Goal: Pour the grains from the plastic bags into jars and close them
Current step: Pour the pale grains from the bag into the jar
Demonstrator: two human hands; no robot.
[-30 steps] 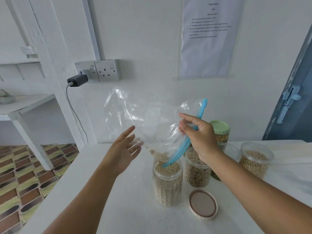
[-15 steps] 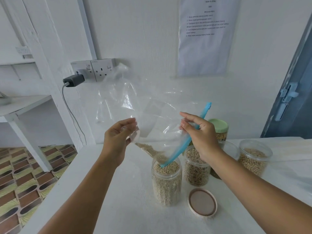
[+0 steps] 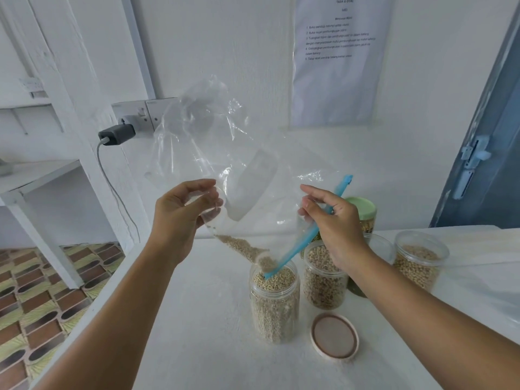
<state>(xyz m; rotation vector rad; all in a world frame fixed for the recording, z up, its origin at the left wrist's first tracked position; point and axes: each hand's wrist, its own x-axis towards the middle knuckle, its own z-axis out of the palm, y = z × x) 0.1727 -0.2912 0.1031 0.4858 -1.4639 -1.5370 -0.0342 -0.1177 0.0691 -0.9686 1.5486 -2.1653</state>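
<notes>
Head view: left hand [image 3: 180,212] pinches one edge of the clear bag [image 3: 225,153], right hand [image 3: 334,220] grasps the other edge together with the blue clip [image 3: 306,235]. Both grips clenched on the bag, which is held up and tilted, its low corner over the open jar [image 3: 274,305] on the bench [image 3: 197,347]. Grains [image 3: 244,249] slide down the bag's lower fold into the jar, which is nearly full. Clip tip sits at the jar mouth. Loose lid [image 3: 334,339] lies on the bench just right of the jar. Three more jars of grain stand behind; the rear one has a green lid [image 3: 361,205].
</notes>
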